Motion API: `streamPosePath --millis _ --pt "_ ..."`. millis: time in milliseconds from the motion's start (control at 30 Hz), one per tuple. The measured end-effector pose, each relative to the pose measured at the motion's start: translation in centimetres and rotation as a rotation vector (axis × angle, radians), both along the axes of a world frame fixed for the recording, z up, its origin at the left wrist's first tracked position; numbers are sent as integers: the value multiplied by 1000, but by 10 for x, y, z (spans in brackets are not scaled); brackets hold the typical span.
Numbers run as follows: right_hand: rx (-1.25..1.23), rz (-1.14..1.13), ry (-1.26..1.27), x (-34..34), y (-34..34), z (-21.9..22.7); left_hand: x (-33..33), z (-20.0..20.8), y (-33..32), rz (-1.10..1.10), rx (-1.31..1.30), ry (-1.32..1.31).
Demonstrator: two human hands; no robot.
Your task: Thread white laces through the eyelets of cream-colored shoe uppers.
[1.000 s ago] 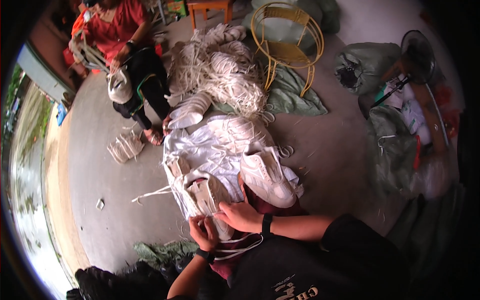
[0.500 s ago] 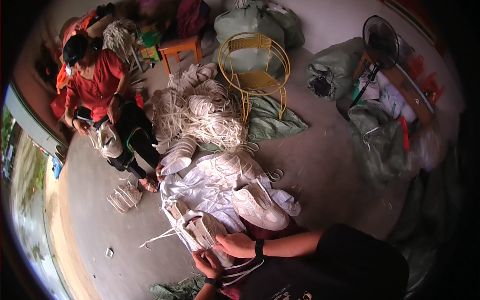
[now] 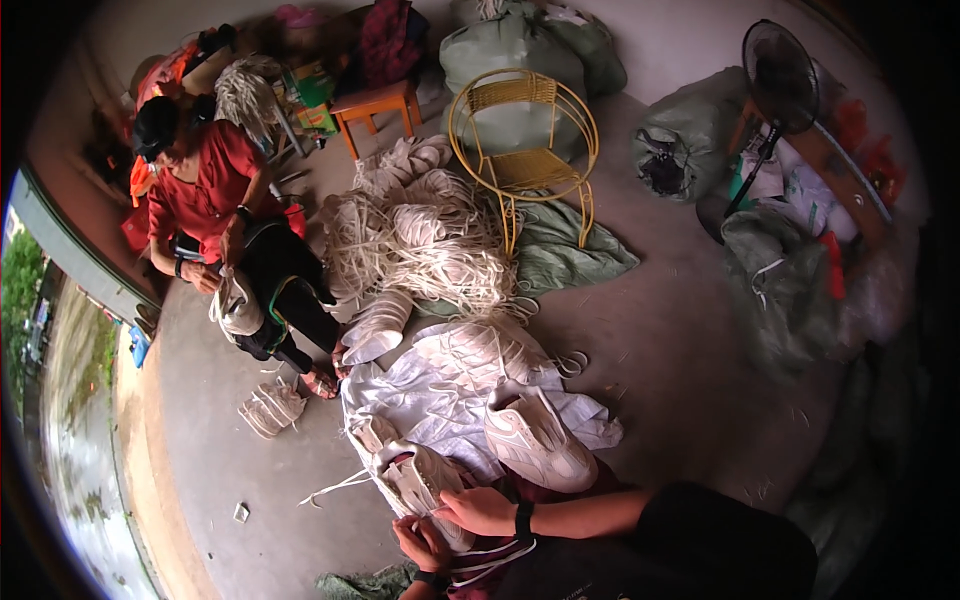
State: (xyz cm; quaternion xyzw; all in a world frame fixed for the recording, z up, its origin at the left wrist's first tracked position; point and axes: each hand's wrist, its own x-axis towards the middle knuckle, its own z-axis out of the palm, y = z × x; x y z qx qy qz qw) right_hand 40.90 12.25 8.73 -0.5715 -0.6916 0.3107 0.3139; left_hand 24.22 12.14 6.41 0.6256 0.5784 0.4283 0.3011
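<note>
A pale cream sneaker (image 3: 415,478) lies across my lap, toe toward me. My left hand (image 3: 424,546) is at the side of its toe, fingers curled in a pinch at a white shoelace (image 3: 428,511). My right hand (image 3: 480,511) reaches over the front of the same shoe, thumb and fingers pinched on the lace; the exact grip is small and partly hidden. Loose white lace strands (image 3: 492,568) run below my right wrist. Another sneaker (image 3: 540,440) of the same kind rests to the right, on a light cloth (image 3: 410,385).
Ahead lies a heap of cream shoe pieces and laces (image 3: 430,235). A seated person (image 3: 205,200) at left handles another shoe. Beyond are a yellow round chair (image 3: 525,175), an orange stool (image 3: 378,105), green sacks (image 3: 515,60) and a black fan (image 3: 780,80).
The whole view has shifted, so the scene sits farther right and lower. My hands stay at the shoe's front, with the right slightly nearer the left. The other person's hands have moved over their shoe.
</note>
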Motion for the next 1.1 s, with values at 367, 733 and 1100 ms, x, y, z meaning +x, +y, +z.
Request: streamPosePath --millis 367,733,1100 --pt "-64 123 110 46 23 -15 34 4 11 30 61 241" --pt "-80 241 110 22 24 2 1 5 -7 88 36 315" --pt "-93 219 7 -16 -27 11 -38 15 -46 24 -18 222"
